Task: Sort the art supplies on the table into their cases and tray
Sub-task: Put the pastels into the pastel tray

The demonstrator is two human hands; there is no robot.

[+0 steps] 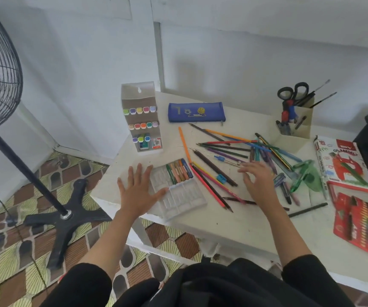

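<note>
Pencils (215,168) lie scattered on the tabletop (234,229), beside the crayon tray (187,196) at its near edge. Left grip (135,191) is spread flat with the thumb on the tray; right grip (259,182) is apart and empty over the pencils. A shove could slide the tray off.

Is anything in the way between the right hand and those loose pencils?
Nothing visible. The right hand is open right above the pencils, and some of them lie under it. A blue sharpener rests among the pencils to the hand's left, beside its reach and not across it.
</note>
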